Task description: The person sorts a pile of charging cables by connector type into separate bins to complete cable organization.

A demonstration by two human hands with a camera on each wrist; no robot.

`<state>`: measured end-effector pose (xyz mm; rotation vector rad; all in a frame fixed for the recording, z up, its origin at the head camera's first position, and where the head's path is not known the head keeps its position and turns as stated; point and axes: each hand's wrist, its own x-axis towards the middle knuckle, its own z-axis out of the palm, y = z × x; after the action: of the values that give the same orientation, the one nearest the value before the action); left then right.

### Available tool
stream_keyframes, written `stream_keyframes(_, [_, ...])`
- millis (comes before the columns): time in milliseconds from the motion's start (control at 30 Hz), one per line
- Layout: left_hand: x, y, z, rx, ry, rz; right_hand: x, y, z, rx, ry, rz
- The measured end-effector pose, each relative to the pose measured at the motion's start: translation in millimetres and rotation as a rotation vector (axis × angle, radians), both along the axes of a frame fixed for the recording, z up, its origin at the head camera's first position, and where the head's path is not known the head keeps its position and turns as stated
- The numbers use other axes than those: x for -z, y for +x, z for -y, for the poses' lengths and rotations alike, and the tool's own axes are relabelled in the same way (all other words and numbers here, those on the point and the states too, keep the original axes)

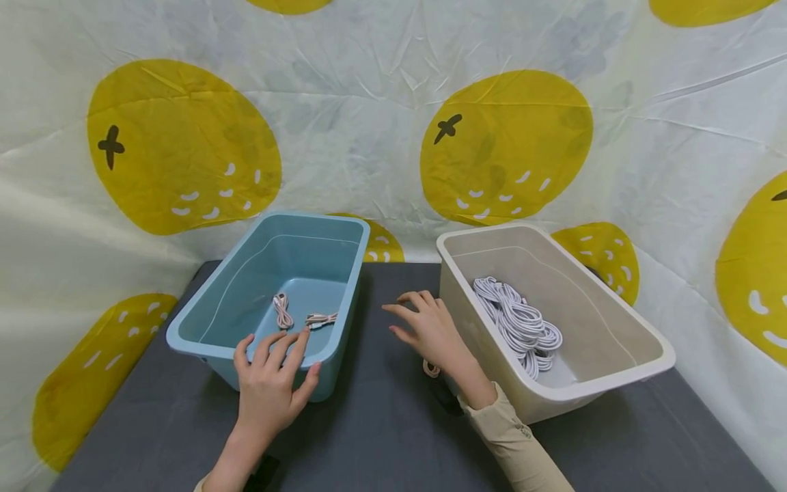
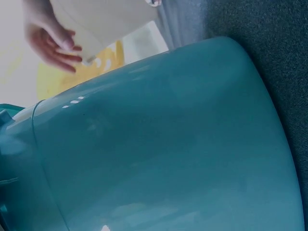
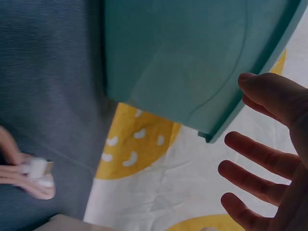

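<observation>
My left hand [image 1: 270, 386] is spread at the near rim of the blue bin [image 1: 203, 347], fingers reaching over the edge; whether it touches the rim I cannot tell. Inside that bin lie two pinkish cable bundles, one coiled cable [image 1: 283, 311] and another cable [image 1: 322, 320] near the right wall. My right hand [image 1: 433, 331] hovers empty between the two bins, fingers apart and slightly bent. Below its wrist, a pinkish cable [image 3: 29, 175] with a white connector lies on the dark table. The left wrist view shows mostly the blue bin's outer wall [image 2: 159, 134].
To the right stands a beige bin [image 1: 615, 328] with a heap of white coiled cables [image 1: 519, 328] along its left side. Both bins sit on a dark grey tabletop [image 1: 393, 437]. A white cloth [image 1: 356, 150] printed with yellow fruit hangs behind.
</observation>
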<state>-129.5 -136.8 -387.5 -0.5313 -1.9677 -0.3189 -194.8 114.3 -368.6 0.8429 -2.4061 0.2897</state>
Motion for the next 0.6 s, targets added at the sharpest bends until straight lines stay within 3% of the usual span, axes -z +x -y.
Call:
stream_keyframes(267, [0.5, -0.3, 0.1, 0.0, 0.002, 0.003, 18.0, 15.5, -14.4, 0.031, 0.042, 0.023])
stream_keyframes(600, [0.5, -0.3, 0.6, -0.002, 0.0, 0.011, 33.5, 22.3, -30.0, 0.084, 0.053, 0.012])
